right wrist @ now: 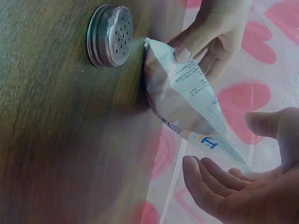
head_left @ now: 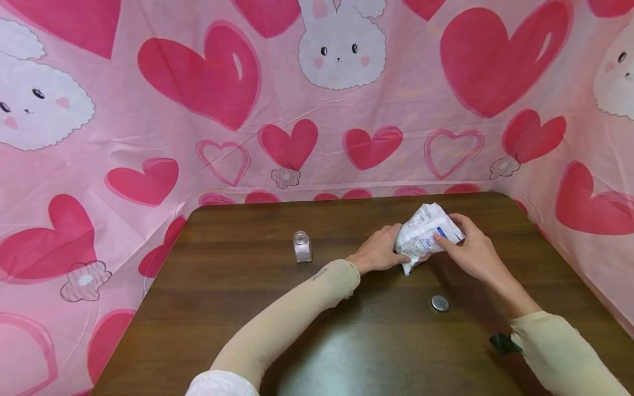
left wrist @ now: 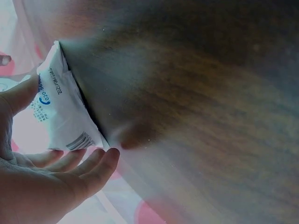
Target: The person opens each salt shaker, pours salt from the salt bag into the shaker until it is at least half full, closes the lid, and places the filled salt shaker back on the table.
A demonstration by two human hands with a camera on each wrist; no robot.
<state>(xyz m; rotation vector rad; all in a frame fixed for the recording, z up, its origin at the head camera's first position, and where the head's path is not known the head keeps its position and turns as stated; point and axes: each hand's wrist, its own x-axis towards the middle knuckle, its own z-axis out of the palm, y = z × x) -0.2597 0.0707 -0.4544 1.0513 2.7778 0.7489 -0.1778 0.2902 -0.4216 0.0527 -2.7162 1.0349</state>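
My left hand [head_left: 378, 248] grips a white printed plastic packet [head_left: 421, 234] by its lower left part, thumb on one face and fingers on the other. The packet leans above the table, with a barcode near one end in the left wrist view. At the packet's other end is my right hand [right wrist: 243, 182], its thumb and fingers spread apart around the edge. In the right wrist view that thumb stands off the packet; whether the fingers touch it is unclear. A metal shaker lid [head_left: 439, 303] with holes lies on the table, nearer me than the packet.
A small glass jar [head_left: 302, 247] without a lid stands left of my left hand, with white contents inside. The dark wooden table [head_left: 238, 297] is bordered by a pink heart-and-rabbit cloth [head_left: 337, 104] at the back and sides.
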